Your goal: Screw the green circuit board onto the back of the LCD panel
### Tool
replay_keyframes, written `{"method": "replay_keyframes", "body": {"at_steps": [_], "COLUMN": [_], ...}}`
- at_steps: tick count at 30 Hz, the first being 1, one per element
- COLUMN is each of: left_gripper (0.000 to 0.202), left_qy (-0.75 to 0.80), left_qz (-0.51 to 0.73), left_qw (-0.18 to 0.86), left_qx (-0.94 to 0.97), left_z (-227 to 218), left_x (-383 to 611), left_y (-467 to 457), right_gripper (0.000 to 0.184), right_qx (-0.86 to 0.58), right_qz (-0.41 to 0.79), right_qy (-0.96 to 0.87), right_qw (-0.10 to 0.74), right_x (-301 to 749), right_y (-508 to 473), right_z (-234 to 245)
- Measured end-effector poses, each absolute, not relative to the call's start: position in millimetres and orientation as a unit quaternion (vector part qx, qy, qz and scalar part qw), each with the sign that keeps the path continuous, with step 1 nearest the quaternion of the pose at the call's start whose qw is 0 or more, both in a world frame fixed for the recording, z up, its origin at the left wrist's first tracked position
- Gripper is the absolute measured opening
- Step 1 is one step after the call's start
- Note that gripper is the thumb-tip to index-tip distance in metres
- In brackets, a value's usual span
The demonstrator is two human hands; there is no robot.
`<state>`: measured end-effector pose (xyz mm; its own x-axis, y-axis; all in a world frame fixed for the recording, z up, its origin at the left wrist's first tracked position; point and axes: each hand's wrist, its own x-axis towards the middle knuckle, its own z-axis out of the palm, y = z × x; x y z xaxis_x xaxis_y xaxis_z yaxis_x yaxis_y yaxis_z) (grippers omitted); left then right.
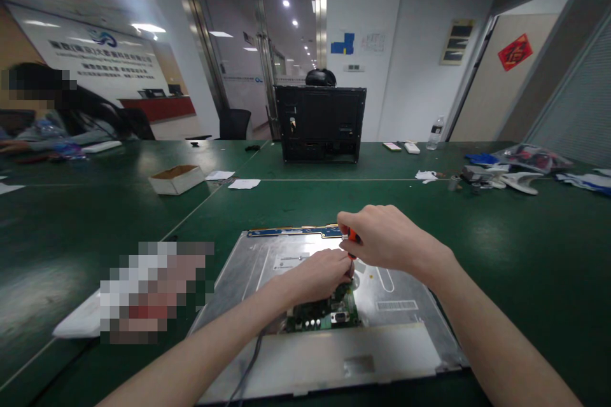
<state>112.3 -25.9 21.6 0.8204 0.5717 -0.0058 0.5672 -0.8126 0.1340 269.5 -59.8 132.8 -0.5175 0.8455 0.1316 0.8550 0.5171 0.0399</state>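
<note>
A grey metal monitor back panel (pixel 405 331) lies flat on the green table in front of me, with a green circuit board (pixel 324 315) mounted near its middle. My right hand (pixel 382 238) is closed round an orange-handled screwdriver (pixel 352 237), held upright over the board. My left hand (pixel 317 275) rests on the board with its fingers pinched at the screwdriver's lower end. The tip itself is hidden behind the fingers. A thin blue strip (pixel 296 231) runs along the panel's far edge.
A black monitor (pixel 321 124) stands upright at the table's far side. A small open cardboard box (pixel 175 179) and paper scraps lie to the left. Parts and plastic bags (pixel 515 168) sit far right. A person (pixel 57 114) sits far left. A dark cable (pixel 251 365) trails off the panel's near edge.
</note>
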Motion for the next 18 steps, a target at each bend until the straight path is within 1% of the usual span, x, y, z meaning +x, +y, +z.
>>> {"method": "replay_keyframes", "body": {"at_steps": [11,18], "left_gripper": [0.007,0.009], "left_qy": [0.290,0.283], "left_qz": [0.013,0.020], "left_qw": [0.075,0.073], "left_qx": [0.954,0.956], "left_z": [19.4,16.7], "left_x": [111.9,111.5], "left_y": [-22.8,-21.8], "right_gripper": [0.014,0.011], "right_qx": [-0.485,-0.478], "right_qz": [-0.042,-0.043], "right_qy": [-0.872,-0.877], "right_qw": [0.054,0.038], "right_x": [270.8,270.5], "right_y": [-62.2,-62.3], "right_z": [133.5,134.1]}}
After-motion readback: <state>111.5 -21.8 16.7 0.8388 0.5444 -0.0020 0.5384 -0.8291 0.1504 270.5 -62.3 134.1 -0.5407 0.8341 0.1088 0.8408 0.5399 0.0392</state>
